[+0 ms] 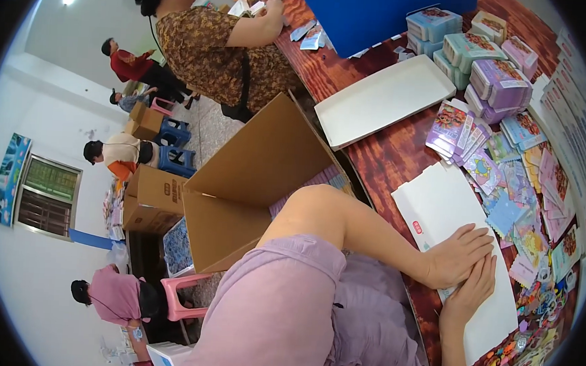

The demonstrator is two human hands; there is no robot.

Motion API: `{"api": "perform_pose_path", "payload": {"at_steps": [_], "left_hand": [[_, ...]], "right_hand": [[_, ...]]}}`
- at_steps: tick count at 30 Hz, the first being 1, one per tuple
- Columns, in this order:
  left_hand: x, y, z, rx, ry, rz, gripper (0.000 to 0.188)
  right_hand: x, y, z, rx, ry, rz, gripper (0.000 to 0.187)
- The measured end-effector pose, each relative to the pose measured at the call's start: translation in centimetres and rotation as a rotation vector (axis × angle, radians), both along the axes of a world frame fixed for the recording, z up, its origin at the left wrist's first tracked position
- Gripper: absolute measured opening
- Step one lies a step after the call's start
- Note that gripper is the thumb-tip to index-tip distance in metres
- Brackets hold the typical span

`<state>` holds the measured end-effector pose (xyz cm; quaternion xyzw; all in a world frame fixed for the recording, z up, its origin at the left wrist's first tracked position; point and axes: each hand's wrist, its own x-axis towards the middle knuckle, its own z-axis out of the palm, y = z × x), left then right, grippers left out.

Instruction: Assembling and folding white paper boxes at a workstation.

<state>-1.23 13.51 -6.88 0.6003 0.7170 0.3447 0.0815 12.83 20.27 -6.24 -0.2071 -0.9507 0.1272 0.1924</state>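
Note:
A long white flat carton (443,197) lies on the wood-patterned table in front of me. My left hand (461,255) rests flat on it, fingers stretched out and close together. Beside and partly under the left fingers, my right hand (471,292) also lies on the carton with its fingers extended. Neither hand is seen gripping anything. The carton has a small red mark and a pale blue patch near my left wrist. Just past the hands spreads a heap of colourful small packets (507,211). What lies beneath my palms is hidden.
Stacked plastic boxes (500,81) and a white tray (387,98) stand farther up the table, by a blue bin (381,18). Small colourful pieces (545,309) lie right of the carton. An open cardboard box (254,161) stands at my left. A co-worker (200,52) stands beyond it.

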Motion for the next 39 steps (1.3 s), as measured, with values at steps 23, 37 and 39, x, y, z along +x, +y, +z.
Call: {"api": "perform_pose_path", "payload": {"at_steps": [23, 37, 39], "left_hand": [[-12.3, -4.1, 0.5, 0.062, 0.101, -0.316, 0.047], [-1.9, 0.2, 0.5, 0.193, 0.221, -0.369, 0.036], [-0.6, 0.9, 0.4, 0.115, 0.156, -0.349, 0.040]], "right_hand": [[-0.3, -0.5, 1.3, 0.102, -0.101, -0.006, 0.047], [1.0, 0.4, -0.8, -0.037, 0.092, -0.109, 0.044], [3.3, 1.6, -1.1, 0.059, 0.001, -0.144, 0.044]]}}
